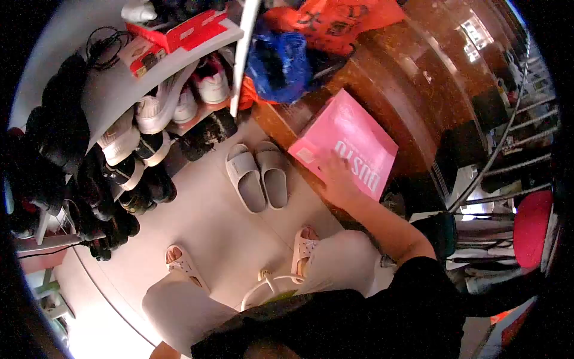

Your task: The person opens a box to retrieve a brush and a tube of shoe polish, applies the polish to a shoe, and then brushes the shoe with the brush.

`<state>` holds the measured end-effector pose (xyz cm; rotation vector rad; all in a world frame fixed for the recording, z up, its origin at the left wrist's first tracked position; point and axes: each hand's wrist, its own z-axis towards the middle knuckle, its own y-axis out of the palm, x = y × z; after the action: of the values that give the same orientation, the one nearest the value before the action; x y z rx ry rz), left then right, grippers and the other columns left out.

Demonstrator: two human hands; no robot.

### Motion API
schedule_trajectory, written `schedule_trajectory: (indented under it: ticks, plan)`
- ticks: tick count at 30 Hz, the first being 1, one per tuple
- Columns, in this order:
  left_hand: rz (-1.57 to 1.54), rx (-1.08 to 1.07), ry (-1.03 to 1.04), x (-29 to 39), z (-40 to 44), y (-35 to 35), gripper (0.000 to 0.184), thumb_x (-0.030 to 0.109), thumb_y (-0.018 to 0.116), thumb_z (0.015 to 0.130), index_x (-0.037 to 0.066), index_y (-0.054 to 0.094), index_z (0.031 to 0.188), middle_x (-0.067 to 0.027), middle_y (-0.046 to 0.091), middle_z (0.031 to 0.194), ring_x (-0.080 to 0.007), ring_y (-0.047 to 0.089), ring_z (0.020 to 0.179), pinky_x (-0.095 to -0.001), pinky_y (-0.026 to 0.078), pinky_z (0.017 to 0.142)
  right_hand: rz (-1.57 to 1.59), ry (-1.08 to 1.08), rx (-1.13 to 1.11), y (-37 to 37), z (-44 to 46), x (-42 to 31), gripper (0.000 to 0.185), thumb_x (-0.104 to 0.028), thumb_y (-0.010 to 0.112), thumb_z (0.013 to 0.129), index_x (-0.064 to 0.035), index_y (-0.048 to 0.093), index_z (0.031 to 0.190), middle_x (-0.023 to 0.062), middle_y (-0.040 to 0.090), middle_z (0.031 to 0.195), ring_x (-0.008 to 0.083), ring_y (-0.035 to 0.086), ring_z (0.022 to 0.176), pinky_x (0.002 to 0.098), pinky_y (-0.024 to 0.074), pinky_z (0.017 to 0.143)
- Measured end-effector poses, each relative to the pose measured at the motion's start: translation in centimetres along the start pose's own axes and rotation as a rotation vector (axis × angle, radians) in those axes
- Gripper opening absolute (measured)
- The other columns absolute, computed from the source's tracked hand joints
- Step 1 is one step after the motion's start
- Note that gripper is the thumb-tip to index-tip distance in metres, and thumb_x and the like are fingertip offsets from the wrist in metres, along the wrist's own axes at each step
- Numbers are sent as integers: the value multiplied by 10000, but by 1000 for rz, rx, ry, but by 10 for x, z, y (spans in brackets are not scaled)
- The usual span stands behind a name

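Pink rectangular cardboard box [351, 127] on the glossy brown step [385, 84] looks light, stiff yet dentable, likely best held by opposite edges; your right hand [338, 179] touches its near side, grip unclear, your left hand unseen.

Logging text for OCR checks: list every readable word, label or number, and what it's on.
"DUSTO": pink box, upside down in view.
Smaller print on that box: too small to read.
End label on that box: unreadable.
Black print on orange plastic: not legible.
Markings on red-and-white box: too blurred.
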<state>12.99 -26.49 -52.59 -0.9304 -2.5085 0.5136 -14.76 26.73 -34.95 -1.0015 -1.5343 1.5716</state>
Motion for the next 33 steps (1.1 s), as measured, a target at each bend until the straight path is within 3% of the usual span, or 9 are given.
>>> schedule_trajectory:
  ticks: [2, 10, 13, 17, 19, 23, 25, 31, 33]
  plan:
    - [8, 7, 9, 7, -13, -21, 231, 203, 540, 828, 34, 580, 980, -96, 629, 782, -196, 611, 689, -318, 490, 651, -165, 334, -125, -9, -13, 23, 712, -216, 625, 728, -90, 264, 1328, 170, 228, 1383, 369, 219, 1275, 536, 242, 990]
    - [101, 58, 92, 58, -76, -135, 226, 207, 521, 841, 37, 595, 971, -99, 637, 813, -201, 621, 724, -327, 496, 685, -189, 208, 46, 6, -41, 49, 784, -175, 648, 699, -155, 224, 1359, 124, 151, 1423, 362, 174, 1297, 567, 208, 996]
    - [874, 161, 850, 84, -30, -166, 176, 117, 558, 797, 24, 581, 945, -119, 619, 858, -263, 596, 768, -356, 484, 690, -194, 118, 93, 15, -38, 51, 800, -175, 641, 703, -170, 205, 1373, 93, 143, 1436, 346, 173, 1303, 580, 175, 1007]
    - [325, -250, 675, 199, -38, -83, 188, 140, 521, 807, 49, 585, 960, -113, 624, 896, -260, 598, 791, -350, 488, 725, -376, 116, -7, 9, -31, 42, 753, -230, 578, 758, -171, 171, 1389, 86, 170, 1433, 329, 197, 1299, 561, 152, 1027]
    - [847, -383, 856, 252, -70, -27, 238, 221, 491, 827, 77, 587, 991, -125, 616, 968, -308, 588, 864, -379, 473, 768, -451, 53, -15, -5, -33, 47, 743, -249, 554, 774, -167, 152, 1394, 88, 173, 1433, 323, 221, 1292, 557, 149, 1031]
    - [744, -794, 947, 200, -8, 118, 397, 387, 489, 838, 130, 526, 1138, -187, 576, 1049, -339, 546, 979, -419, 418, 847, -293, 262, 315, -132, -24, 49, 533, -395, 514, 824, -40, 441, 1215, 149, 394, 1284, 341, 403, 1151, 515, 277, 971]
    - [842, -893, 867, 221, -42, 152, 444, 382, 520, 801, 90, 522, 1135, -201, 577, 1035, -347, 546, 969, -413, 420, 842, -356, 408, 421, -188, -13, 97, 398, -426, 534, 807, -43, 540, 911, 156, 541, 892, 345, 511, 868, 443, 411, 760]
    - [696, -933, 863, 209, -24, 191, 676, 493, 583, 715, -35, 464, 1120, -246, 573, 1001, -337, 550, 962, -395, 444, 807, -229, 985, 203, -245, -3, 225, 447, -370, 517, 804, -112, 508, 1169, 158, 580, 1088, 314, 540, 1024, 394, 407, 877]
    - [478, -912, 596, 228, -53, 170, 726, 571, 576, 701, -16, 460, 1112, -234, 571, 999, -328, 551, 952, -387, 445, 801, 77, 863, 747, -222, 1, 207, 517, -410, 480, 836, -64, 439, 1218, 157, 550, 1136, 340, 528, 1051, 402, 427, 871]
